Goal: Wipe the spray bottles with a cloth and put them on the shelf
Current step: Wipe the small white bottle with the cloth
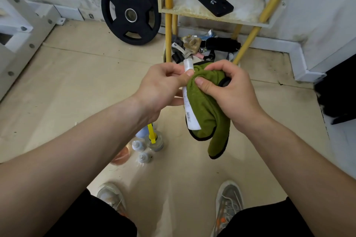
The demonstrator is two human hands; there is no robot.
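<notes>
Above the floor, left hand [160,84] pinches a spray bottle [189,102]; right hand [229,90] grips the cloth [207,117]. Hard rubbing could twist it loose.

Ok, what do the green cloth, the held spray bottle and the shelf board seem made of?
Green cloth: soft microfibre or terry, by its fuzzy matte nap and black stitched edging. Spray bottle: probably smooth white plastic, with printed text and a barcode; its cap looks translucent. Shelf board: pale painted wood or laminate, matte and stained.
</notes>
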